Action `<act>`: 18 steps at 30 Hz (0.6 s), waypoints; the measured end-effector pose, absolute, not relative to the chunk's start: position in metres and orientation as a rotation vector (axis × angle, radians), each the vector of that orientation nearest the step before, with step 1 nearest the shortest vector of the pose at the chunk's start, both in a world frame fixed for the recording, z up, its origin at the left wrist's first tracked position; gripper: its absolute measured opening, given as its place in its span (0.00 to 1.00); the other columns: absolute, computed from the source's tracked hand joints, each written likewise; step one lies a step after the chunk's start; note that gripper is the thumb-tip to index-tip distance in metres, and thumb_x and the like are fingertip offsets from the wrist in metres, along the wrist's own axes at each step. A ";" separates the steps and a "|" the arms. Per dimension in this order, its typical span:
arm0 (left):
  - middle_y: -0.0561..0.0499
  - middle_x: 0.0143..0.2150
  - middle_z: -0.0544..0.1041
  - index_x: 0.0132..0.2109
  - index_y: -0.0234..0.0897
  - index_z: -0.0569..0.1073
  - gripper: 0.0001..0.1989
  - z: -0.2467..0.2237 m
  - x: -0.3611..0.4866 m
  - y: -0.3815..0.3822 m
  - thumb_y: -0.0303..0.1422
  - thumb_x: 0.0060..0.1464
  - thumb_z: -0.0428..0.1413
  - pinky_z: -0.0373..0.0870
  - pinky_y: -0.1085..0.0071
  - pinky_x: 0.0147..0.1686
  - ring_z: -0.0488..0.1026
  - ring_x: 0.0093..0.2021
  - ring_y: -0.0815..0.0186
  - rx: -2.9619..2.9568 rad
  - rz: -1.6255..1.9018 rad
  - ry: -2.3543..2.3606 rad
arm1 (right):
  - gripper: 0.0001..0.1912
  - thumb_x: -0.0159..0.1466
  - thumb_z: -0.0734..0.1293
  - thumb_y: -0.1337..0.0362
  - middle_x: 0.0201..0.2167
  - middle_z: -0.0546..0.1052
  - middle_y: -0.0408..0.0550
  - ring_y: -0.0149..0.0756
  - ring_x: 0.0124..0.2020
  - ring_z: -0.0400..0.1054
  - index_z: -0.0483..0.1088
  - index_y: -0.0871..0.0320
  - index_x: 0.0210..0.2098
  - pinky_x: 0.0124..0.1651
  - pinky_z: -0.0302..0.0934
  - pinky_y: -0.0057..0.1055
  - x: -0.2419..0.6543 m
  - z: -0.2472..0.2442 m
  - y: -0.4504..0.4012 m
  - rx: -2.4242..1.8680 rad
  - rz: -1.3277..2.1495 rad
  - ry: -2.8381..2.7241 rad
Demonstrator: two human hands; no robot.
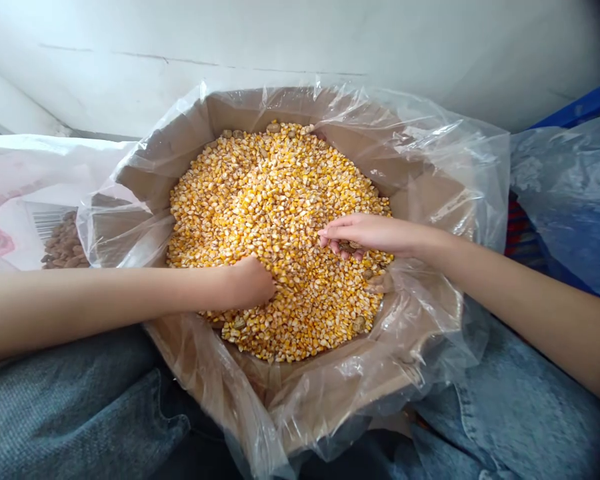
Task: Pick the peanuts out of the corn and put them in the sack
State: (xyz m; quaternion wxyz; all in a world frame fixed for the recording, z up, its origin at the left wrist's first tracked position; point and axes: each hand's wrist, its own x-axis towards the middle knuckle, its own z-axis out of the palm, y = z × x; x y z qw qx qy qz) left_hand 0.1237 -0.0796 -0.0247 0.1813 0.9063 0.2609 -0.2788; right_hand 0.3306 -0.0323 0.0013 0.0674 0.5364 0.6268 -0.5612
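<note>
A cardboard box [415,200] lined with a clear plastic bag [485,160] holds a heap of yellow corn kernels [275,193]. My left hand [253,283] is curled into a fist against the kernels near the middle front; its fingertips and anything in them are hidden. To the right, my right hand [350,235] is turned partly over with its fingers curled around brown, rough nuts in shell, just above the corn. Similar brown nuts [359,325] show here and there along the edge of the heap, at the front and the back.
On the left lies a white and pink printed bag [10,193] with a barcode and brown pieces showing. A blue item under clear plastic [575,193] is at the right. Behind the box is a pale wall [300,40]. My jeans-clad legs [70,407] flank the box.
</note>
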 end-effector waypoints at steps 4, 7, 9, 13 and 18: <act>0.45 0.28 0.76 0.32 0.35 0.75 0.11 0.009 0.133 -0.054 0.24 0.49 0.47 0.64 0.73 0.28 0.72 0.29 0.66 2.732 -0.754 0.656 | 0.15 0.58 0.54 0.54 0.32 0.71 0.49 0.31 0.26 0.65 0.67 0.55 0.32 0.23 0.56 0.26 0.331 0.002 -0.032 1.639 -1.669 1.893; 0.45 0.29 0.76 0.32 0.34 0.75 0.11 0.023 0.132 -0.062 0.26 0.50 0.48 0.64 0.73 0.26 0.72 0.29 0.64 2.665 -0.927 0.535 | 0.15 0.58 0.55 0.54 0.30 0.71 0.49 0.31 0.26 0.65 0.67 0.55 0.31 0.23 0.56 0.26 0.331 0.001 -0.032 1.633 -1.661 1.906; 0.43 0.31 0.76 0.32 0.33 0.76 0.09 0.022 0.132 -0.077 0.27 0.48 0.51 0.65 0.72 0.26 0.73 0.31 0.61 2.574 -1.123 0.475 | 0.15 0.58 0.55 0.53 0.29 0.71 0.48 0.30 0.26 0.64 0.67 0.55 0.31 0.23 0.56 0.26 0.331 0.001 -0.032 1.632 -1.670 1.899; 0.41 0.36 0.76 0.37 0.32 0.75 0.11 0.005 0.135 -0.103 0.23 0.49 0.49 0.67 0.69 0.27 0.73 0.36 0.56 2.493 -1.313 0.439 | 0.13 0.58 0.56 0.54 0.28 0.70 0.47 0.29 0.25 0.63 0.67 0.54 0.30 0.22 0.55 0.25 0.330 0.001 -0.032 1.648 -1.719 1.844; 0.42 0.30 0.77 0.29 0.32 0.76 0.06 -0.017 0.130 -0.114 0.22 0.42 0.55 0.67 0.71 0.25 0.73 0.30 0.59 2.522 -1.091 0.426 | 0.13 0.58 0.56 0.54 0.28 0.70 0.47 0.29 0.25 0.63 0.67 0.54 0.30 0.23 0.56 0.26 0.330 0.001 -0.031 1.627 -1.747 1.838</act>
